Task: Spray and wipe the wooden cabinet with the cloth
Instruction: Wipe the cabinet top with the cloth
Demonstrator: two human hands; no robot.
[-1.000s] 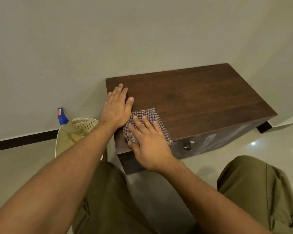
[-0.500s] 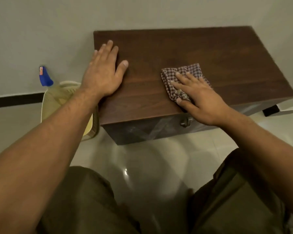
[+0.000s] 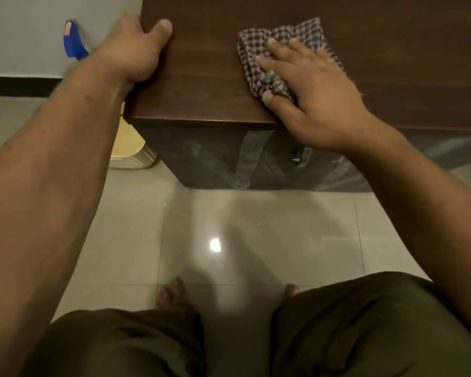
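The dark wooden cabinet [image 3: 201, 85] fills the upper middle and right of the head view, its top facing me. A checked cloth [image 3: 259, 47] lies on the top near the front edge. My right hand [image 3: 318, 93] presses flat on the cloth, with its thumb hooked over a fold. My left hand [image 3: 136, 50] grips the cabinet's left edge, thumb on the top, fingers out of sight. The blue top of the spray bottle [image 3: 74, 40] shows at the upper left against the wall.
A cream plastic basket [image 3: 131, 148] stands on the floor left of the cabinet, partly behind my left arm. A metal handle [image 3: 301, 156] sits on the cabinet front. Glossy floor tiles [image 3: 256, 227] lie between the cabinet and my feet.
My right hand has slid the cloth rightward along the cabinet top. My left hand has shifted from lying flat to gripping the left edge. The view has tilted down toward the floor.
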